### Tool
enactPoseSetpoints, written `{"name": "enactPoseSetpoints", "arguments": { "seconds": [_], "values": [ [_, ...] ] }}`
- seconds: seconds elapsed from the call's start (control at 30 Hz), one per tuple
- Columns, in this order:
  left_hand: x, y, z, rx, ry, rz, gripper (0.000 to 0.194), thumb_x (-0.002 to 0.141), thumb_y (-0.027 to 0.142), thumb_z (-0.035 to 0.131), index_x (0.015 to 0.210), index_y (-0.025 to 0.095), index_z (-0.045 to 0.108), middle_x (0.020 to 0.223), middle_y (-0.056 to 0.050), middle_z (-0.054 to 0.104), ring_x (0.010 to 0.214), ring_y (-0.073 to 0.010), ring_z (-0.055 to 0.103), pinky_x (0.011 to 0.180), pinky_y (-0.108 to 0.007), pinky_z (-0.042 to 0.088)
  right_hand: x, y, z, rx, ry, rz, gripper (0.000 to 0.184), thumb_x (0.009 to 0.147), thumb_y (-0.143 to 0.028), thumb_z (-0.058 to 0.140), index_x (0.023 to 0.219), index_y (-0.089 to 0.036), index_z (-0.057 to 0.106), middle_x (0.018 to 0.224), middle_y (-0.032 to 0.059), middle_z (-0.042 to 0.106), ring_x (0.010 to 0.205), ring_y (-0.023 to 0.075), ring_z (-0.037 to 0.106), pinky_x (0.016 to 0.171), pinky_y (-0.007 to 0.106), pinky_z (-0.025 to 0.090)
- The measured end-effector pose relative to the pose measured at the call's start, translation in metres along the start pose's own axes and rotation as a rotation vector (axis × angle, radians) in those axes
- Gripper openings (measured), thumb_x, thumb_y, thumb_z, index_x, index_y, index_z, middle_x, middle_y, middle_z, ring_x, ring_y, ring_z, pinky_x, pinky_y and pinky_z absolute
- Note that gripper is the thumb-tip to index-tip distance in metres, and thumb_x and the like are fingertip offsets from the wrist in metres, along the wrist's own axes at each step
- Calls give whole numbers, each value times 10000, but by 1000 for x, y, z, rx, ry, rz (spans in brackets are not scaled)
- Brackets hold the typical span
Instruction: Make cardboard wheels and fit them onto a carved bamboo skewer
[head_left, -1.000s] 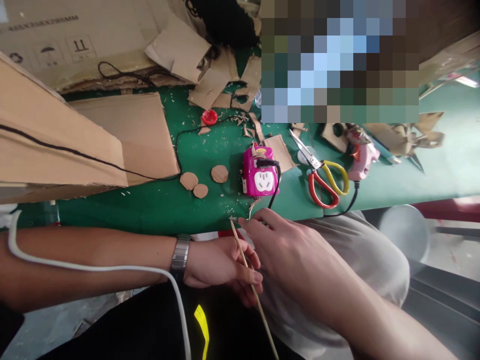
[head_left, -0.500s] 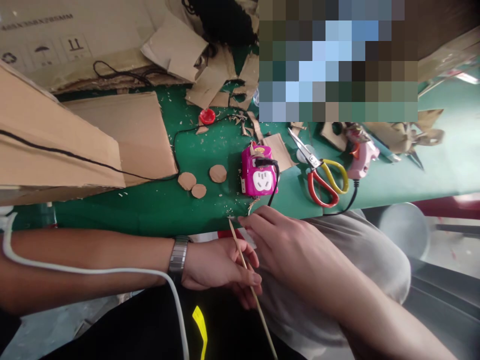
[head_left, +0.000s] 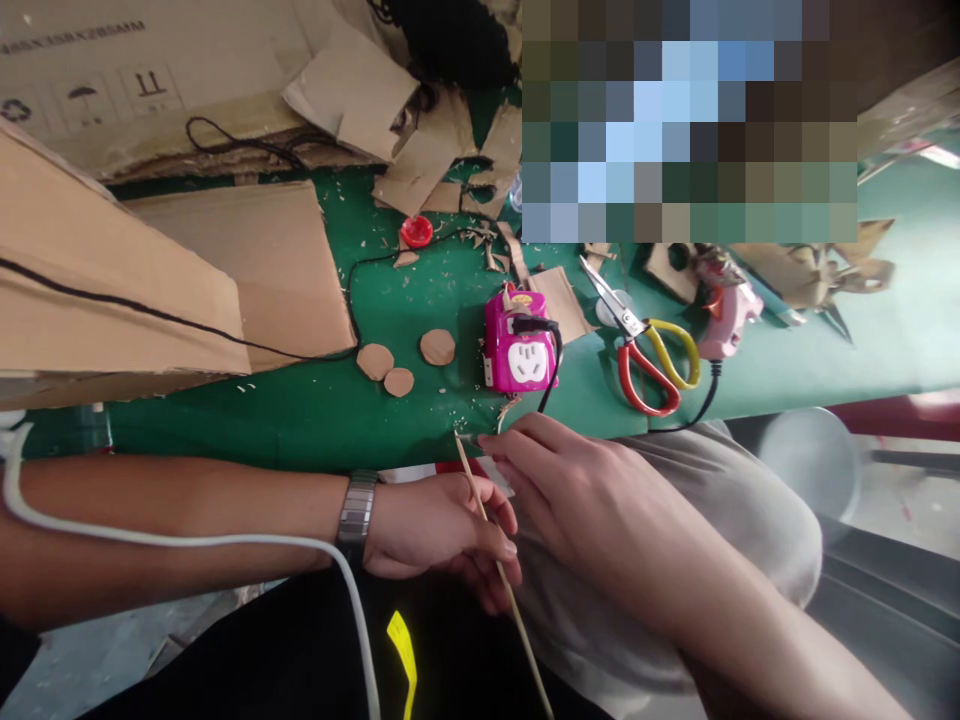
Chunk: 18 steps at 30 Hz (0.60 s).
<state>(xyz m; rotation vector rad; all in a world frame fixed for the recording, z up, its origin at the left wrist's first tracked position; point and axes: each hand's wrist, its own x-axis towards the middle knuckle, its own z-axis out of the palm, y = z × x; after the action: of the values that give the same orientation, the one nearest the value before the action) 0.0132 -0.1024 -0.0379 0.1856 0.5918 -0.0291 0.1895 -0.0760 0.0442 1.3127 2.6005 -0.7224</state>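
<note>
My left hand (head_left: pixel 446 525), with a metal watch on its wrist, is closed on a thin wooden stick (head_left: pixel 480 500) that slants from the table edge down over my lap. The stick's upper end is narrowed to a point. Close by, my right hand (head_left: pixel 570 480) pinches a small thin blade (head_left: pixel 468 438) against the stick near that tip; most of the blade is hidden by the fingers. Fine pale shavings (head_left: pixel 463 424) lie on the green table just beyond the point.
A pink power socket (head_left: pixel 519 345) with a black plug stands beyond my hands. Scissors (head_left: pixel 637 345) and a pink glue gun (head_left: pixel 729 320) lie to its right, cardboard discs (head_left: pixel 437 347) to its left. A large cardboard structure (head_left: pixel 120 260) fills the left. A white cable (head_left: pixel 187 540) crosses my left forearm.
The stick's tip has shifted slightly left against the blade. My left hand keeps its grip, and both hands stay in nearly the same place.
</note>
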Motion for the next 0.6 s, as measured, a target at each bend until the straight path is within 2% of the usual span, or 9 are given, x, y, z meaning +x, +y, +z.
{"name": "enactPoseSetpoints", "arguments": {
  "seconds": [0.1, 0.27, 0.4, 0.6],
  "values": [
    [-1, 0, 1, 0, 5, 6, 225, 825, 79, 708, 899, 175, 518, 733, -14, 717, 643, -163, 736, 717, -351, 589, 1, -2, 1, -47, 14, -15, 108, 931, -124, 696, 1015, -192, 693, 903, 25, 652, 585, 134, 532, 487, 295, 315],
    [-2, 2, 2, -11, 18, 8, 215, 800, 81, 728, 876, 162, 544, 751, -27, 725, 635, -161, 732, 704, -340, 578, 2, -8, 3, -170, -2, -69, 235, 833, -90, 742, 1039, -190, 692, 910, 42, 655, 726, 189, 620, 486, 315, 315],
    [-3, 2, 2, -14, 17, 2, 200, 804, 78, 711, 881, 160, 546, 737, -29, 720, 629, -155, 723, 707, -339, 576, 3, -13, 4, -224, 45, -59, 252, 820, -45, 700, 1034, -177, 689, 897, 40, 647, 660, 167, 574, 483, 306, 343],
    [-1, -1, 0, 0, 11, 4, 280, 799, 100, 756, 917, 176, 513, 754, -22, 727, 644, -167, 735, 718, -356, 584, 5, -8, 2, -184, -72, -40, 199, 869, -82, 718, 1031, -197, 706, 981, 53, 711, 829, 199, 678, 511, 304, 357]
  ]
}}
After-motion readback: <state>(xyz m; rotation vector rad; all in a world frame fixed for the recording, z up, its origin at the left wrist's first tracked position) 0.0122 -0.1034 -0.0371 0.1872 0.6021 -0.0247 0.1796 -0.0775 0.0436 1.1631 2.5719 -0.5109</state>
